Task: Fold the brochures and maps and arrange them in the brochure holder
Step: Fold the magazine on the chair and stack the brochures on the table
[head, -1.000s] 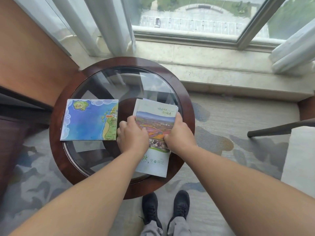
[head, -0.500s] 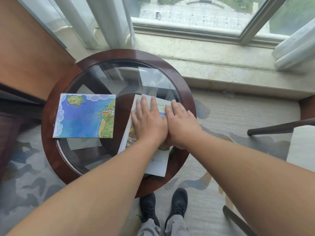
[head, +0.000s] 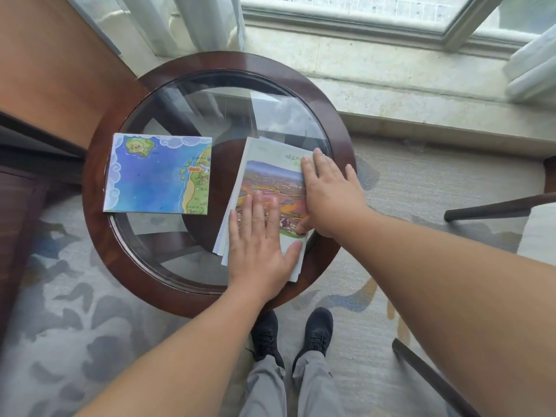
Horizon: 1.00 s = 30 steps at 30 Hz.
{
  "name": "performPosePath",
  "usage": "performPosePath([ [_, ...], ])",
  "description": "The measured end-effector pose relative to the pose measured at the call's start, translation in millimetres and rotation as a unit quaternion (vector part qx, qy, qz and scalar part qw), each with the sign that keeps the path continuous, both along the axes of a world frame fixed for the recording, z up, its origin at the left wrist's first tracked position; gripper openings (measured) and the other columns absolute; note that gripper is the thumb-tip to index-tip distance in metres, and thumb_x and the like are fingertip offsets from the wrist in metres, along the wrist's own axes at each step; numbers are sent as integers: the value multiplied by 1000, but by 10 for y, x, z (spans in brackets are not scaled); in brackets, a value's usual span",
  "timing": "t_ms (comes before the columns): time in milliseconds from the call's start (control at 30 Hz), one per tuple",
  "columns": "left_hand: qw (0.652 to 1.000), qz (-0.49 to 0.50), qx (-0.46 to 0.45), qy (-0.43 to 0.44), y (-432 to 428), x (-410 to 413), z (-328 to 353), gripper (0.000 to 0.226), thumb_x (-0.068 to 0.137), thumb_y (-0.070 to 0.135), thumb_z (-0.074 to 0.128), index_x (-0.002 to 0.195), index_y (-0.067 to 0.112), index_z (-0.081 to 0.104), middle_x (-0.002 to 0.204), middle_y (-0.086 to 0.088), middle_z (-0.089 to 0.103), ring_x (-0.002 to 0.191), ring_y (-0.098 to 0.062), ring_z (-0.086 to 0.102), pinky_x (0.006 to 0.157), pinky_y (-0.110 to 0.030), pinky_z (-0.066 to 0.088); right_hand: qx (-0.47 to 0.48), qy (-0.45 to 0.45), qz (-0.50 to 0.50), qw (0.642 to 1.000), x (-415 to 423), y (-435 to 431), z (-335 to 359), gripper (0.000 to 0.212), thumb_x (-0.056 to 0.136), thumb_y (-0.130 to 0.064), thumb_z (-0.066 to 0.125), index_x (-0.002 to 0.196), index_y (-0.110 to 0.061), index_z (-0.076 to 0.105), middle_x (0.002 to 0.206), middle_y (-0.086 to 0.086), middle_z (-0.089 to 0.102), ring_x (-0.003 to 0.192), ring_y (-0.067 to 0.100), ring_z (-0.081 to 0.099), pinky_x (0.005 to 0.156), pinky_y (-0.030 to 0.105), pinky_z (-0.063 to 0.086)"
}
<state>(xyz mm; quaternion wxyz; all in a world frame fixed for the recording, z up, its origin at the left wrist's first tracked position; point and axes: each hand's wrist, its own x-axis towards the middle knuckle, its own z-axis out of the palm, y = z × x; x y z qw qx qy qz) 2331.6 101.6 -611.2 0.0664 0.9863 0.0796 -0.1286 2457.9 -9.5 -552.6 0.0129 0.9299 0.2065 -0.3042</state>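
Observation:
A folded brochure [head: 270, 179] with a colourful field photo lies on the right half of the round glass table [head: 99, 236]. My left hand [head: 260, 251] lies flat on its near end, fingers straight. Along its right edge my right hand [head: 329, 197] presses flat, fingers spread toward the far corner. A folded blue sea map [head: 158, 174] lies on the table's left half, apart from both hands. No brochure holder is in view.
The table has a dark wooden rim and stands on a patterned grey carpet. A stone window sill [head: 421, 94] and curtains are beyond it. A wooden panel [head: 54, 70] stands at left and dark chair legs [head: 487, 206] at right. My black shoes [head: 291, 335] stand below the table's near edge.
Both hands were side by side flat on the brochure's middle. My left hand has slid toward the near end and my right hand to the right edge, uncovering the photo.

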Motion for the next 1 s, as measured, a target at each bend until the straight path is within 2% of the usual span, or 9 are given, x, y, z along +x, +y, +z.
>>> performPosePath([
  [167, 998, -24, 50, 34, 17, -165, -34, 92, 85, 73, 5, 150, 13, -21, 158, -18, -24, 148, -32, -22, 118, -54, -13, -9, 9, -9, 1000, 2, 3, -15, 132, 71, -50, 82, 156, -15, -12, 164, 6, -18, 153, 23, -5, 121, 52, 2],
  [400, 996, -19, 36, 78, 31, -112, 35, 91, 83, 75, -3, 139, 16, -42, 151, -16, -41, 142, -31, -36, 116, -53, -18, 15, 9, -9, 1000, -24, -56, 47, 126, 75, -54, 78, 157, -17, -10, 165, 3, -16, 152, 23, -7, 123, 46, 4],
  [467, 995, -17, 23, 98, 38, -56, 107, 94, 85, 76, 7, 145, 17, -34, 155, -15, -35, 144, -30, -32, 117, -52, -16, 35, -5, -11, 999, -97, -63, 109, 115, 82, -53, 72, 158, -15, -6, 166, 4, -12, 153, 22, -6, 123, 45, 6],
  [533, 993, -15, 14, 116, 45, 17, 247, 95, 88, 74, 24, 153, 18, -16, 161, -13, -22, 148, -30, -21, 119, -50, -9, 73, -15, -24, 997, -222, -94, 222, 104, 87, -52, 65, 158, -14, 0, 166, 6, -5, 153, 22, -2, 123, 43, 9],
  [600, 994, -10, 4, 108, 2, 97, 454, 87, 91, 65, 39, 155, 18, 3, 164, -13, -4, 151, -30, -7, 121, -50, 0, 109, -27, -56, 992, -371, -230, 399, 96, 89, -53, 62, 157, -14, 8, 166, 7, 5, 152, 23, 5, 122, 43, 14],
  [667, 996, -16, -16, 84, -145, 178, 710, 77, 93, 54, 46, 154, 19, 15, 163, -12, 10, 150, -31, 3, 121, -49, 5, 132, -34, -106, 985, -500, -494, 628, 85, 92, -50, 59, 156, -14, 15, 164, 7, 16, 151, 23, 11, 120, 43, 21],
  [833, 987, -131, -94, 19, -987, 346, 1489, 66, 93, 42, 50, 150, 17, 27, 150, -9, 35, 141, -28, 27, 115, -42, 22, 136, -68, -225, 962, -821, -1507, 1341, 67, 97, -42, 51, 153, -17, 24, 158, 4, 29, 143, 25, 29, 114, 44, 32],
  [1000, 955, -243, -166, -20, -2256, 304, 2231, 65, 96, 42, 47, 152, 16, 26, 153, -8, 34, 142, -24, 29, 116, -40, 27, 118, -125, -344, 923, -1280, -2722, 2041, 62, 97, -39, 50, 152, -19, 28, 155, 3, 34, 139, 25, 36, 109, 41, 36],
])
